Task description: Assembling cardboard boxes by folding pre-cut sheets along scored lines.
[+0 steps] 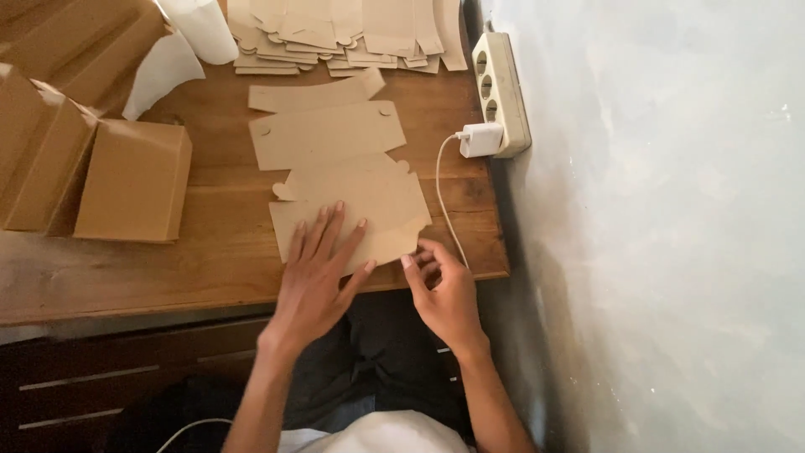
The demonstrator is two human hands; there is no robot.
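The left hand [319,264] lies flat with its fingers spread, pressing down on a flat brown cardboard box blank [352,214] near the front edge of the tabletop [168,268]. The right hand [444,294] sits just beside it, and its grip pinches the blank's near right corner between thumb and fingertips.

This looks like the start of a fold. The next move calls for lifting that corner flap while the flat hand keeps the sheet from sliding.

Just past the left hand's fingertips lie two more flat blanks [323,126]. Farther past them is one messy pile of blanks [344,33]; I cannot count its sheets. Off to the left stand about three folded boxes [130,180]. To the right, one white charger [480,138] sits in one power strip [501,92].
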